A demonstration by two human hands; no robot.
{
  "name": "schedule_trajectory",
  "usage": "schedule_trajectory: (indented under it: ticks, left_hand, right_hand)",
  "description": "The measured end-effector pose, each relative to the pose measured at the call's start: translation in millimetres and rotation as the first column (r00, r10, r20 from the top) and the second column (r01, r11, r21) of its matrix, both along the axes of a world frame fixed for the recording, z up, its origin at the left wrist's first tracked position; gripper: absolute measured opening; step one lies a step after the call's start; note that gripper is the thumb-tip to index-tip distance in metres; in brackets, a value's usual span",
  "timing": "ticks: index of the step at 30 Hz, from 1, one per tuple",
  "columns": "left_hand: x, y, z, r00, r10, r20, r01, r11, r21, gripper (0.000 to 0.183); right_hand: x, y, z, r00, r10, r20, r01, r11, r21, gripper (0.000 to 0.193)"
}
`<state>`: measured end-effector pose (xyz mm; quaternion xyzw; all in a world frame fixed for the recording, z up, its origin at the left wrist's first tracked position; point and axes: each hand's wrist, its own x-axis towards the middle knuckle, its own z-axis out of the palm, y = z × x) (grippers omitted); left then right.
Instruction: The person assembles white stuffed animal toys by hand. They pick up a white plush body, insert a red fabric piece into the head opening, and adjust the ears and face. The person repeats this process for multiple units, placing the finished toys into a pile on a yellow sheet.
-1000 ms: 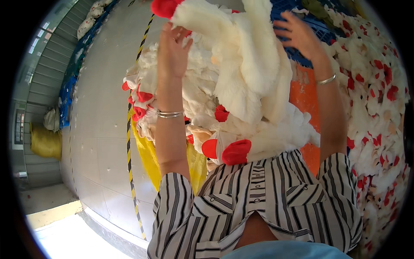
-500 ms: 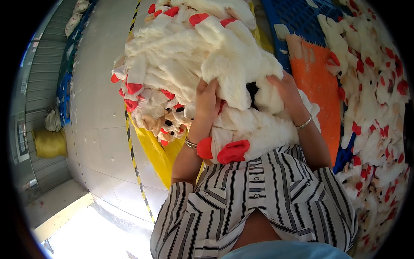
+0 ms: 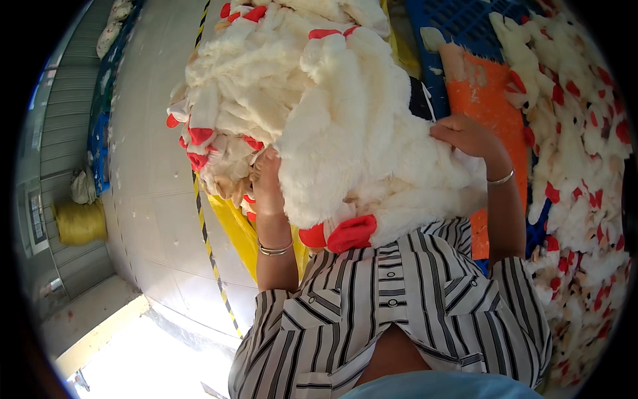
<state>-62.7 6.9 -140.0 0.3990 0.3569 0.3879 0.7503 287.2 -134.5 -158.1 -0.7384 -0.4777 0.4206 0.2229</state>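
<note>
A white furry plush skin (image 3: 359, 133), flat and unstuffed, is spread between my hands over my lap and the pile. Two red tips show at its far end. My left hand (image 3: 267, 181) is closed at its left edge, with some fingers hidden by the fur. At the right edge, my right hand (image 3: 468, 137) pinches the fur between thumb and fingers. A black patch (image 3: 419, 100) shows beside the skin, just beyond my right hand. Red fabric ends (image 3: 352, 233) of a piece lying underneath rest against my striped shirt.
A heap of similar white skins (image 3: 246, 80) with red ends lies ahead, over yellow sheeting (image 3: 236, 223). To the right are an orange board (image 3: 488, 86), a blue plastic pallet (image 3: 458, 30) and another large pile (image 3: 585, 166). A yellow roll (image 3: 80, 221) stands far left.
My hands have moved apart, the left one leftward and the right one rightward. The plush skin, bunched before, is now spread wide and covers more of the piece below.
</note>
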Motion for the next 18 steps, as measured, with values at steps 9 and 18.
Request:
schedule_trajectory:
  ticks: [9, 18]
  left_hand:
    - [74.4, -55.9, 54.0, 0.234, -0.947, -0.220, 0.921, 0.143, 0.361, 0.029]
    - [12.2, 6.7, 14.5, 0.931, -0.348, 0.113, 0.330, 0.932, 0.148, 0.017]
  right_hand:
    - [-102.9, 70.0, -15.1, 0.950, 0.135, -0.282, -0.083, 0.978, 0.189, 0.055]
    - [141.6, -46.9, 158.7, 0.597, 0.034, -0.801, 0.802, -0.049, 0.596, 0.047]
